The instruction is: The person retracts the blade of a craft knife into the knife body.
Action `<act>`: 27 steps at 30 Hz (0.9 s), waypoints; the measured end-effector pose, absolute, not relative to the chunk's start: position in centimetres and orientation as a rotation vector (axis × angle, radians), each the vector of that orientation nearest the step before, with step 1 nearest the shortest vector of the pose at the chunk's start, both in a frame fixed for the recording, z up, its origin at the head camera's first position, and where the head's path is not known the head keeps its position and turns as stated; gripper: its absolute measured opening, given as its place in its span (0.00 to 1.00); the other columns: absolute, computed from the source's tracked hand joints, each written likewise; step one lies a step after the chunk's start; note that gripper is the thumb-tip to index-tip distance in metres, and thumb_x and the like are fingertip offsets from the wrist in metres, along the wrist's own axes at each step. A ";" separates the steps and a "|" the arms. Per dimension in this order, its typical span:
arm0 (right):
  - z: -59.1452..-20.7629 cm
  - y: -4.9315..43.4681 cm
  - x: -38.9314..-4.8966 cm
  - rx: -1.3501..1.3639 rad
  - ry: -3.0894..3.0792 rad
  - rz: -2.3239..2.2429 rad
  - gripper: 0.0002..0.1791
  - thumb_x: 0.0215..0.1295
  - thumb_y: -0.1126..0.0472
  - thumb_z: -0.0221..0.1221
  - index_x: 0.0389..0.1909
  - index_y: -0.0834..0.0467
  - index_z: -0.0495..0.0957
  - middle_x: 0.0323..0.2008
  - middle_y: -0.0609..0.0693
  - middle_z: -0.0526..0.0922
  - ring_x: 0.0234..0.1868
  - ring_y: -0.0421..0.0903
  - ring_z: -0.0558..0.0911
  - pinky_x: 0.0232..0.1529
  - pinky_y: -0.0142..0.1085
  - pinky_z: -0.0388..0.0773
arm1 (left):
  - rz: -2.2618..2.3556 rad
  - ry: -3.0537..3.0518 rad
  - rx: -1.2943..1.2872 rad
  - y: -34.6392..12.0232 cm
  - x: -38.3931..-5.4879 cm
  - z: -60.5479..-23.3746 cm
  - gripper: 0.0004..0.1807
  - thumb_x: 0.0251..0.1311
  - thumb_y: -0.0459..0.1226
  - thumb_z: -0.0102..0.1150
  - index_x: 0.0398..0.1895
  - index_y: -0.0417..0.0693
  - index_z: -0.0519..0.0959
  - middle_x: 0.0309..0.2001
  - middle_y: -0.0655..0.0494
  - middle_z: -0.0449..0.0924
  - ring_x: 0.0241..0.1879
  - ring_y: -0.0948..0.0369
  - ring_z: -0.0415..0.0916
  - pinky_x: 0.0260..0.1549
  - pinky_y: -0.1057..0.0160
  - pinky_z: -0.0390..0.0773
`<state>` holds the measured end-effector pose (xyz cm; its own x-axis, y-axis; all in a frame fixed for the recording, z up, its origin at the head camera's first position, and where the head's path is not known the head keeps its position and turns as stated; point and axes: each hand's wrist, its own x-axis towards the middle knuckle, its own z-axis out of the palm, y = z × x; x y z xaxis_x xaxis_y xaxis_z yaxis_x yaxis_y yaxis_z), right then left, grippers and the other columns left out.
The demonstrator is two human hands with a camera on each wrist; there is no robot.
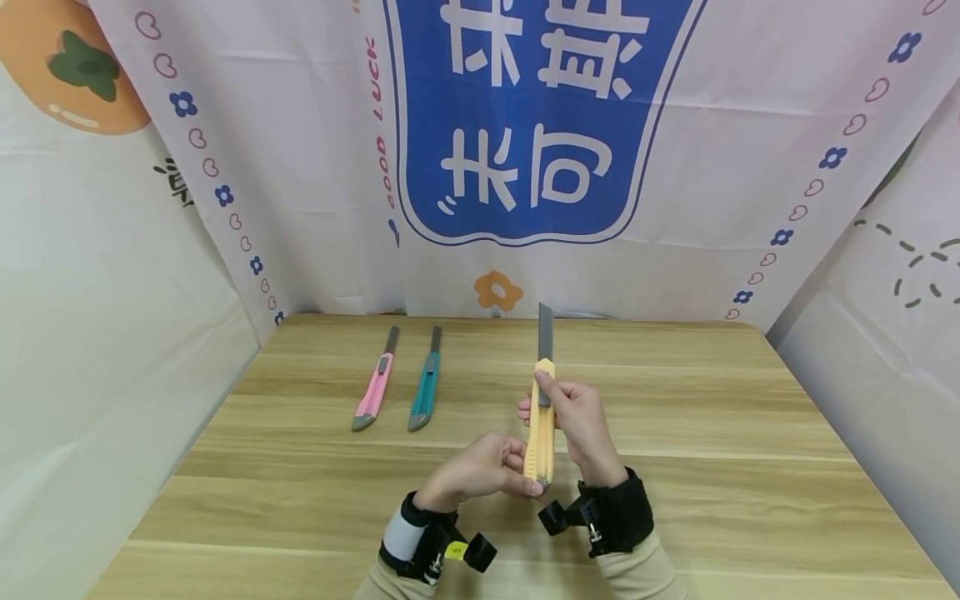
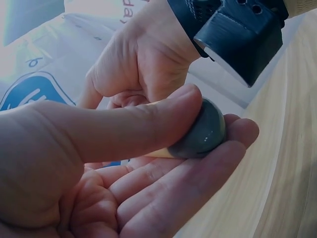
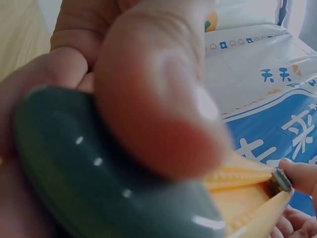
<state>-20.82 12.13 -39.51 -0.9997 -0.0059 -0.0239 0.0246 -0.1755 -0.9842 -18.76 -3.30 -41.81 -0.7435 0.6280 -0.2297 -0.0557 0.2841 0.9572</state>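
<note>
Both hands hold a yellow utility knife (image 1: 535, 433), which points away from me with its grey blade (image 1: 546, 333) extended. My right hand (image 1: 587, 425) grips the knife's upper body, its thumb on the grey slider (image 3: 281, 180). At the near end, my left hand (image 1: 480, 468) pinches the dark grey end cap (image 2: 205, 131) between thumb and fingers. That cap and the left thumb (image 3: 158, 109) fill much of the right wrist view. To the left, a pink utility knife (image 1: 375, 387) and a teal utility knife (image 1: 426, 385) lie side by side, blades extended.
The knives lie on a wood-grain table (image 1: 712, 417). A white printed cloth (image 1: 322, 167) with a blue panel hangs along its back edge, and pale cloth sides stand at left and right. Each wrist wears a black camera strap (image 1: 618, 512).
</note>
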 end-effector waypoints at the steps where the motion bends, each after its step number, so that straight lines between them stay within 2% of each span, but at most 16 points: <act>1: -39.5 12.2 -20.8 -0.004 2.000 -2.401 0.28 0.66 0.54 0.55 0.36 0.83 0.74 0.15 0.43 0.85 0.23 0.43 0.85 0.27 0.32 0.86 | 1.502 1.966 0.512 -3.3 -18.8 -41.8 0.10 0.50 0.26 0.64 0.38 0.34 0.79 0.36 0.33 0.85 0.30 0.61 0.83 0.31 0.66 0.85; 10: -39.6 12.3 -20.8 -0.109 1.989 -2.426 0.29 0.68 0.58 0.54 0.38 0.89 0.69 0.15 0.42 0.85 0.22 0.41 0.85 0.27 0.30 0.85 | 1.510 1.949 0.516 -3.3 -18.7 -41.8 0.10 0.49 0.25 0.64 0.37 0.33 0.79 0.36 0.32 0.85 0.29 0.62 0.83 0.28 0.70 0.83; 19: -39.7 12.3 -20.8 -0.111 1.999 -2.402 0.29 0.68 0.58 0.54 0.38 0.88 0.69 0.15 0.41 0.85 0.22 0.41 0.85 0.27 0.30 0.85 | 1.500 1.949 0.522 -3.3 -18.6 -41.9 0.10 0.49 0.26 0.65 0.36 0.34 0.79 0.35 0.32 0.85 0.28 0.63 0.82 0.26 0.74 0.80; 25: -39.7 12.2 -20.8 -0.063 1.996 -2.410 0.27 0.66 0.58 0.56 0.38 0.86 0.71 0.16 0.42 0.86 0.24 0.43 0.85 0.28 0.32 0.86 | 1.501 1.948 0.521 -3.3 -18.7 -41.7 0.10 0.50 0.26 0.64 0.37 0.33 0.79 0.36 0.32 0.85 0.29 0.63 0.83 0.28 0.71 0.82; 27: -39.7 12.1 -20.8 -0.033 1.997 -2.415 0.27 0.65 0.57 0.56 0.38 0.84 0.73 0.16 0.43 0.86 0.24 0.43 0.86 0.28 0.32 0.86 | 1.499 1.950 0.525 -3.4 -18.7 -41.6 0.10 0.50 0.26 0.64 0.38 0.32 0.79 0.36 0.32 0.84 0.29 0.62 0.83 0.32 0.65 0.85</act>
<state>-20.80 12.13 -39.66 -0.9998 -0.0193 0.0112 -0.0074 -0.1878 -0.9822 -18.66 -3.37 -41.62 -0.7312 0.6423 -0.2296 -0.0565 0.2785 0.9588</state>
